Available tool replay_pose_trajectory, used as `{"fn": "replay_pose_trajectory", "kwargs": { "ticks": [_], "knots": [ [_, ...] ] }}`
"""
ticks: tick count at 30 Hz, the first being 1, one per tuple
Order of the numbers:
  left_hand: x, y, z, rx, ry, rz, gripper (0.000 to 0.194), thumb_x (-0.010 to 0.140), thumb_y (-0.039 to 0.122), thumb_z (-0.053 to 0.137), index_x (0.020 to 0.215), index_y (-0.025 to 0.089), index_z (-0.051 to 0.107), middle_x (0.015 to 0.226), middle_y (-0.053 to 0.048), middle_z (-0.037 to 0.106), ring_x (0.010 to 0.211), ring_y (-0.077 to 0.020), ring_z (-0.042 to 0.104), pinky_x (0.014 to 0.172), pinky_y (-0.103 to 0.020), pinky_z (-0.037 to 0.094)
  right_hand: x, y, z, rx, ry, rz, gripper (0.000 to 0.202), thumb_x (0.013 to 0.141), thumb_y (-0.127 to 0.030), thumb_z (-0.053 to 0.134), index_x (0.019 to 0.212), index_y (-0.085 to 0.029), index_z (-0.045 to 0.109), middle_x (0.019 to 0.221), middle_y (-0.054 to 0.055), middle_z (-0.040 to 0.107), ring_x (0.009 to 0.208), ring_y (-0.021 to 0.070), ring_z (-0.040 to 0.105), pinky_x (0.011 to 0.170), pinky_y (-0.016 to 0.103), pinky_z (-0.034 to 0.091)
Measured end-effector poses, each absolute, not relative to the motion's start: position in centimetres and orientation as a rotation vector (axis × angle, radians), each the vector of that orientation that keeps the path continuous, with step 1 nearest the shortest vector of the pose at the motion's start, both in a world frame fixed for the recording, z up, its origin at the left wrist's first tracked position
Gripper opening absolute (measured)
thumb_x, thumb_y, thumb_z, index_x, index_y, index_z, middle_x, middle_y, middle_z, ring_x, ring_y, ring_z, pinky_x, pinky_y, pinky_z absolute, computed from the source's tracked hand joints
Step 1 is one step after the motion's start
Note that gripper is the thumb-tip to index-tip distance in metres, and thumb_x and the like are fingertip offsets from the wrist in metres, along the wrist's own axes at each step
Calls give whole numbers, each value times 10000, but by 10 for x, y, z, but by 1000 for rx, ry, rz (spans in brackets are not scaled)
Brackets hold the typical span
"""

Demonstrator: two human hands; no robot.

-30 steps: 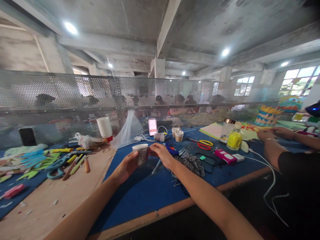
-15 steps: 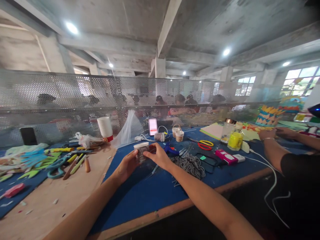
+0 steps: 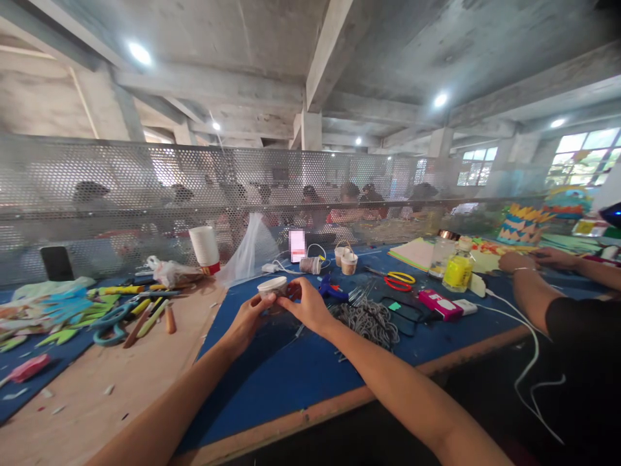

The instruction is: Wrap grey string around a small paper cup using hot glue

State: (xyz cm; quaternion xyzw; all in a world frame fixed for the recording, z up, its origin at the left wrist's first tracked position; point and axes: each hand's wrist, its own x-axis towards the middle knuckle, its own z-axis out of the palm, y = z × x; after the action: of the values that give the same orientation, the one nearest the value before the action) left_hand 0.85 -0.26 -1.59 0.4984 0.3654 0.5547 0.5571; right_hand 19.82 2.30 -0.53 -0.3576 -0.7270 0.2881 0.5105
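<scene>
A small paper cup [image 3: 272,285] with a white rim and a grey-brown wrapped side is held above the blue mat [image 3: 272,388], its mouth tipped toward me. My left hand [image 3: 247,320] grips its left side, thumb near the front. On the right side, the fingers of my right hand [image 3: 303,303] close on the cup's wall, hiding part of it. Beside my right wrist lies a heap of grey cord [image 3: 371,322]. A blue glue gun [image 3: 334,288] rests just behind that heap.
Two small cups with handles [image 3: 348,263], a lit phone [image 3: 297,246] and red-yellow scissors [image 3: 400,280] stand or lie farther back. At left are a stack of paper cups [image 3: 204,247] and blue-handled scissors [image 3: 110,329]. A co-worker's arm [image 3: 528,291] reaches in from the right.
The cup has tilted toward me, showing more of its mouth and less of its side. Both hands have shifted slightly with it and still hold it.
</scene>
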Motion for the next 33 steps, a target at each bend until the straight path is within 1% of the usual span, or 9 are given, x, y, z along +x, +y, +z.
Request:
{"fn": "replay_pose_trajectory", "kwargs": {
  "ticks": [4,10,15,20,23,26,30,33],
  "knots": [
    [9,-2,-16,1163,816,1326,509,862,459,818,1275,171,743,1278,-148,771,1178,-318,728,1019,-423,557,198,25,-7,-862,-1744,654,367,827,-377,840,1062,-210,613,1026,62,705,903,222,698,881,382,559],
    [15,-7,-11,1147,809,1363,584,777,424,890,1275,156,742,1296,-154,768,1175,-347,727,1043,-457,546,196,29,-13,-810,-1754,587,310,848,-299,819,1062,-213,612,978,29,719,869,198,713,845,343,581],
    [15,-7,-9,1115,865,1400,619,707,431,932,1233,157,754,1261,-150,781,1160,-353,733,1015,-450,559,198,30,-11,-826,-1803,465,134,886,-231,776,921,-205,650,943,27,702,843,184,701,839,319,564],
    [15,-3,-13,1115,892,1419,637,694,412,938,1241,153,741,1221,-149,785,1110,-335,749,977,-442,575,198,30,-10,-831,-1866,344,81,891,-179,749,861,-197,676,906,24,687,843,180,674,835,302,536],
    [15,-3,-13,1109,906,1426,616,700,408,933,1225,153,736,1197,-141,790,1060,-313,760,941,-421,585,199,26,-8,-790,-1872,362,65,892,-180,726,851,-194,677,879,20,683,823,172,664,828,292,531],
    [15,-4,-12,1094,940,1443,585,680,404,941,1174,159,744,1138,-118,801,988,-283,768,890,-387,590,200,19,-3,-686,-1891,456,60,911,-220,703,859,-196,685,865,12,683,820,161,664,837,281,530],
    [12,-2,-13,1097,994,1474,580,658,423,946,1136,163,743,1088,-101,804,934,-258,759,830,-349,580,200,10,3,-558,-1957,578,135,943,-274,679,835,-196,702,872,11,692,831,152,660,828,264,528],
    [11,-1,-14,1097,1000,1483,605,641,430,952,1139,165,734,1082,-100,804,932,-259,761,858,-364,580,202,13,4,-560,-1979,582,240,994,-322,634,805,-197,712,853,15,696,839,153,664,818,257,519]
  ]
}}
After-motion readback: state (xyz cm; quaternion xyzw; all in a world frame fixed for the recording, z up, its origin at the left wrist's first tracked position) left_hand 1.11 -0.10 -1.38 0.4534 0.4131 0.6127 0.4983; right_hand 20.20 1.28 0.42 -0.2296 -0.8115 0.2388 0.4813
